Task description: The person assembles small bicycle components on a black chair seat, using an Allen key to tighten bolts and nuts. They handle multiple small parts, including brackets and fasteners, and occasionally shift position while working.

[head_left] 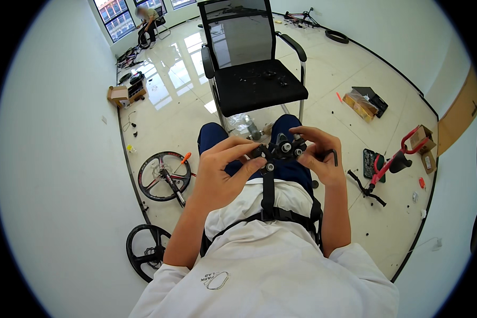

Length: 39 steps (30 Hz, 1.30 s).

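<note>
Both hands are raised over my lap. My left hand (223, 168) pinches a small black bike part (263, 152) between thumb and fingers; a round silver bolt shows at its lower end. Close beside it, my right hand (324, 152) grips a black mechanical bike part with silver bolts (285, 147), perhaps a brake caliper. Whether the two parts are joined I cannot tell. A black hex key (334, 157) sticks out from the same right hand, its bent end pointing down. Ahead of my knees stands a black chair (233, 98) with several small dark parts on its seat.
To the left lie a spoked wheel (141, 180) with an orange-handled screwdriver (186, 158) and another black wheel (130, 249). At right are a red bike frame (379, 175), a black tool case (369, 161) and cardboard boxes (422, 139). Another person (149, 21) sits far back left.
</note>
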Tool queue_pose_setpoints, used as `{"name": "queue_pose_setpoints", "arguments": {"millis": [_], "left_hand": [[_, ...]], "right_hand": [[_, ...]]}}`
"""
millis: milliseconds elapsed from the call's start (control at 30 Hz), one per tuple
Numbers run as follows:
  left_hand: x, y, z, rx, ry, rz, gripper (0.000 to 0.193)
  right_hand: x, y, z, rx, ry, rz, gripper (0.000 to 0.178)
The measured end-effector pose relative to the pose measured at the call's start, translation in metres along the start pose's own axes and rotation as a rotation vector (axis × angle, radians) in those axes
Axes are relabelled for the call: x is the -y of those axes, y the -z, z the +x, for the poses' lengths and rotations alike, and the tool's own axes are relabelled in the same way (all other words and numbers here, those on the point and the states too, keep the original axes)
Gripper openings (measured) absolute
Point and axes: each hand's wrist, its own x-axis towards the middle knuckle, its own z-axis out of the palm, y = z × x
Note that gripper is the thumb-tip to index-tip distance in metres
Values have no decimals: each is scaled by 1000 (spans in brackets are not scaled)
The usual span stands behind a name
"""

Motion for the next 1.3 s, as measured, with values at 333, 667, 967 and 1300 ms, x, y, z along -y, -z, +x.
{"name": "queue_pose_setpoints", "arguments": {"millis": [333, 667, 967, 1300], "left_hand": [[4, -1, -2, -74, 60, -137, 30], [-2, -9, 2, -25, 34, -98, 51], [10, -24, -3, -130, 47, -108, 49], [17, -40, -9, -84, 326, -747, 39]], "right_hand": [[8, -7, -3, -40, 104, -257, 46], [6, -18, -1, -124, 369, -392, 40], [23, -29, -6, -272, 244, -480, 30], [12, -49, -3, -156, 402, -557, 28]]}}
